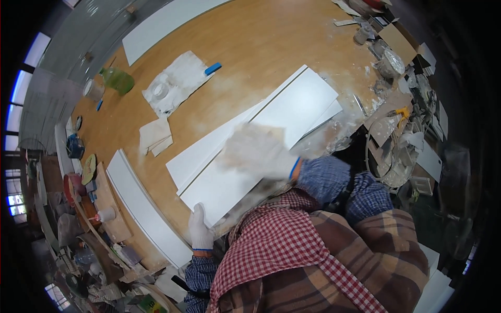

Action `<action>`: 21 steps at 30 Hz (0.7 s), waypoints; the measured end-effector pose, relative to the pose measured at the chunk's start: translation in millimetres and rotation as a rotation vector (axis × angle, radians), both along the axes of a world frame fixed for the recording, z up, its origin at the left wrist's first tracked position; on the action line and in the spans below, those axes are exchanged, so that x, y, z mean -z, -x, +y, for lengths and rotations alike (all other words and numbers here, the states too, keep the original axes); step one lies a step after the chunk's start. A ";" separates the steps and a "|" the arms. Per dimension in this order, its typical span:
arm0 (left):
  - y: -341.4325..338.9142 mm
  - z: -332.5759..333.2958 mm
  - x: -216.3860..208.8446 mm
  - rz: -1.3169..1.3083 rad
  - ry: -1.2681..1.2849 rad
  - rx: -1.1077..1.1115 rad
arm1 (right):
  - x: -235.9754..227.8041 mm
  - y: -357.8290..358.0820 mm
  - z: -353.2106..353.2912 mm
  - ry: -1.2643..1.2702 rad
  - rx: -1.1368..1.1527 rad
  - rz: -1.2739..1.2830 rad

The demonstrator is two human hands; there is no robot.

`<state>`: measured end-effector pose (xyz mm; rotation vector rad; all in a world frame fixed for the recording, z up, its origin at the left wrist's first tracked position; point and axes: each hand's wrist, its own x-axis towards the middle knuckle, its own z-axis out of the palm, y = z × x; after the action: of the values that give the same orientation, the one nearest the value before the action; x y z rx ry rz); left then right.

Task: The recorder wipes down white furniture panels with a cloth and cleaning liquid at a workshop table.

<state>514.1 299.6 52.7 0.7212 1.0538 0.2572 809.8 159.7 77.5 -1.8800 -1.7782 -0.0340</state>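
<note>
White-gloved left hand (pixel 200 229) at the near end of white panel (pixel 308 96), grip can't be told | panel lies under both hands, atop other panels (pixel 203 152) | right hand (pixel 255 152), blurred, over tan sheet (pixel 276 134), hold unclear | step: apparently rubbing the face; next stroke likely needs even pressure | beyond hands: blue block (pixel 213 69)

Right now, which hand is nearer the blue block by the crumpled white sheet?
Right. The right hand is over the white board, below the blue block in the picture; the left hand is farther below, at the board's near end.
</note>
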 end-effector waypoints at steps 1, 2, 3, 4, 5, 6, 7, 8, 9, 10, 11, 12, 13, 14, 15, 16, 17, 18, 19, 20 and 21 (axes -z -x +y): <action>0.3 -0.7 -1.9 0.007 -0.005 -0.021 | 1.6 -30.9 -13.3 -0.020 0.125 0.063; -1.8 -1.2 -3.7 -0.019 -0.012 -0.002 | -2.6 -64.6 -26.9 0.077 0.205 -0.067; -2.8 -0.3 -5.3 -0.042 -0.021 0.015 | -4.4 -93.7 -44.2 0.084 0.289 -0.154; -4.1 1.5 -6.6 -0.041 -0.030 -0.010 | -4.5 -117.9 -60.7 0.017 0.426 -0.165; -4.1 3.0 -8.3 -0.062 -0.012 0.029 | 7.2 -137.5 -75.1 0.003 0.524 -0.180; -10.4 4.1 -10.7 -0.090 0.010 0.082 | 14.3 -150.1 -83.8 -0.009 0.637 -0.202; -10.7 3.0 -11.3 -0.094 -0.005 0.071 | 13.1 -141.2 -68.5 -0.019 0.601 -0.197; -8.0 2.7 -10.0 -0.091 -0.016 0.035 | 13.9 -124.3 -55.4 -0.010 0.607 -0.272; -3.6 2.8 -5.8 -0.111 0.010 0.042 | 10.2 -103.1 -38.7 -0.004 0.610 -0.347; 1.5 4.3 -0.6 -0.128 0.034 0.049 | -1.4 -76.1 -16.6 0.068 0.457 -0.257; 2.1 3.0 2.6 -0.127 0.023 0.040 | -13.9 -44.0 5.5 0.142 0.312 -0.172; -0.2 1.5 3.3 -0.123 0.013 0.022 | -11.6 -13.0 25.1 0.131 0.241 -0.075; -2.7 0.1 3.9 -0.120 0.031 0.000 | -6.1 17.3 44.7 0.122 0.169 0.021; -6.0 0.7 3.0 -0.120 0.048 -0.011 | -1.1 43.6 61.6 0.006 0.046 -0.035; -2.9 2.4 10.0 -0.159 0.090 -0.015 | 0.2 68.6 78.1 -0.114 -0.088 -0.087; -1.2 3.1 12.7 -0.155 0.084 -0.033 | -4.6 91.8 92.1 -0.079 -0.233 -0.001; 2.1 3.7 12.7 -0.285 0.182 -0.184 | -10.2 110.5 97.5 -0.042 -0.378 0.086; 3.9 5.2 15.2 -0.420 0.281 -0.328 | -11.2 121.0 93.4 -0.045 -0.388 0.088; 4.3 4.4 20.9 -0.341 0.128 -0.299 | -12.2 131.1 88.1 -0.003 -0.454 -0.017; 11.3 5.1 22.7 -0.342 0.127 -0.306 | -12.6 138.5 83.7 0.039 -0.518 -0.123; 15.0 7.8 25.1 -0.418 0.263 -0.286 | -11.7 132.0 75.6 0.108 -0.603 -0.143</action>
<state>499.1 307.4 27.7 0.2595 0.7676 0.4823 677.8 235.2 89.2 -1.3624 -2.4181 0.1556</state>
